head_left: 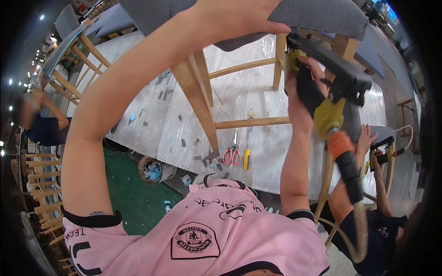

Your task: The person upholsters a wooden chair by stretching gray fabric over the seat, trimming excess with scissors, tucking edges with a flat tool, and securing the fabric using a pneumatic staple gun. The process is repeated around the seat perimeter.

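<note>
My left hand (232,18) presses flat on the grey padded seat (317,16) of a wooden chair (200,99) that stands on the wrapped worktable. My right hand (299,94) grips a black and yellow pneumatic staple gun (329,87), its nose held up against the seat's underside by the frame. An orange fitting and a hose (347,168) hang down from the gun's handle.
Red-handled scissors (231,155), a yellow utility knife (247,159) and several staple strips lie on the plastic-covered table (184,124). A bucket (154,169) sits on the green floor. At the right, another person's hand (366,138) holds a chair; a second person stands far left.
</note>
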`<state>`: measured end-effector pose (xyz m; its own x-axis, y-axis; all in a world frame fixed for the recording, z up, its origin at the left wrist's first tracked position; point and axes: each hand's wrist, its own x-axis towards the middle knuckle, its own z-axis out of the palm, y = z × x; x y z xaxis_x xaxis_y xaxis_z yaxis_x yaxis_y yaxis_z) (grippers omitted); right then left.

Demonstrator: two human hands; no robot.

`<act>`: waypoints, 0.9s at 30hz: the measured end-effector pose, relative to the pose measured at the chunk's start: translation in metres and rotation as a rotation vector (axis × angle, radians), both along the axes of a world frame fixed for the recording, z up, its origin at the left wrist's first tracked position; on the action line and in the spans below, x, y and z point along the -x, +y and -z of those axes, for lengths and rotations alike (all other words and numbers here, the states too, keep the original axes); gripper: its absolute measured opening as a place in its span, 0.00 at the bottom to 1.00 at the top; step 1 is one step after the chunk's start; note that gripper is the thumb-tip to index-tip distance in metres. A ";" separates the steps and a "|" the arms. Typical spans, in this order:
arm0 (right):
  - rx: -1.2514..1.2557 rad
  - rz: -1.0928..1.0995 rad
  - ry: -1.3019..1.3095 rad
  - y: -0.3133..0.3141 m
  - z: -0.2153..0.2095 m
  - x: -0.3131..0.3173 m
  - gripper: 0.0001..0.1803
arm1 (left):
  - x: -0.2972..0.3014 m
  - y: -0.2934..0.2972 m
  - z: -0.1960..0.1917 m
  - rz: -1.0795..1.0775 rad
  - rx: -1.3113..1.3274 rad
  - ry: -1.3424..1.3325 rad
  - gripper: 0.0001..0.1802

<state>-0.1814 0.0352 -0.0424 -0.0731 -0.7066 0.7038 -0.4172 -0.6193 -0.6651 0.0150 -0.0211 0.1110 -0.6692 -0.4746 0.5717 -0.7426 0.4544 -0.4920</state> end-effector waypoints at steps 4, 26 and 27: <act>0.088 0.141 0.097 0.013 0.021 -0.005 0.18 | 0.018 0.019 0.015 -0.043 0.114 -0.015 0.49; -0.002 -0.082 -0.185 0.024 0.023 -0.011 0.20 | 0.036 0.037 0.023 -0.224 0.161 -0.150 0.41; -0.003 -0.088 -0.194 0.023 0.022 -0.014 0.20 | 0.036 0.036 0.023 -0.261 0.158 -0.180 0.43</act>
<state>-0.1675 0.0584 -0.0648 -0.1447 -0.7185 0.6803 -0.2253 -0.6456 -0.7297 -0.0209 0.0149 0.0877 -0.6338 -0.5582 0.5354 -0.7186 0.1690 -0.6746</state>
